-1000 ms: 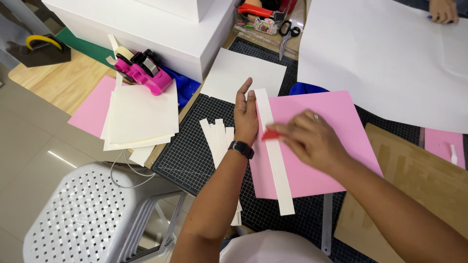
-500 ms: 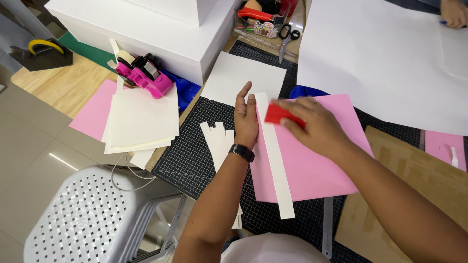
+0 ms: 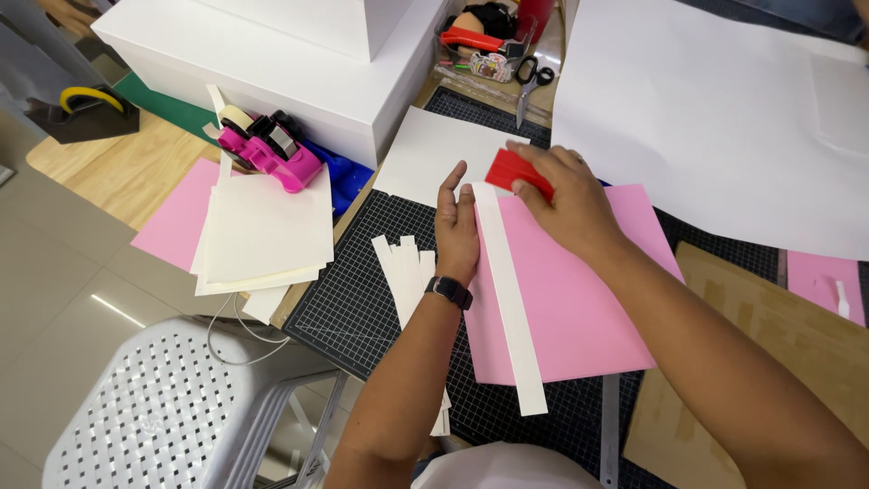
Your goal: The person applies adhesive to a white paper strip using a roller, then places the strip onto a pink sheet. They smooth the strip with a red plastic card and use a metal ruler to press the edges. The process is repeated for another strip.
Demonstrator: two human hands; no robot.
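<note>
Two hands at work over a black gridded cutting mat (image 3: 362, 290) in the head view. Left hand (image 3: 456, 226) flat, fingers together and stretched out, pressing along the left edge of a long white paper strip (image 3: 510, 299) lying lengthwise across a pink sheet (image 3: 579, 308). Right hand (image 3: 566, 199) clamped on a small red tool (image 3: 512, 171) at the strip's far end, touching the paper there. More cut white strips (image 3: 403, 267) just left of the wrist with its dark watch (image 3: 449, 291). Further left, a stack of cream sheets (image 3: 262, 231) over pink paper, a pink tape dispenser (image 3: 267, 149) beside a big white box (image 3: 272, 63). Large white sheet (image 3: 715, 118) to the right on the tabletop; scissors (image 3: 530, 81) near the far edge.
</note>
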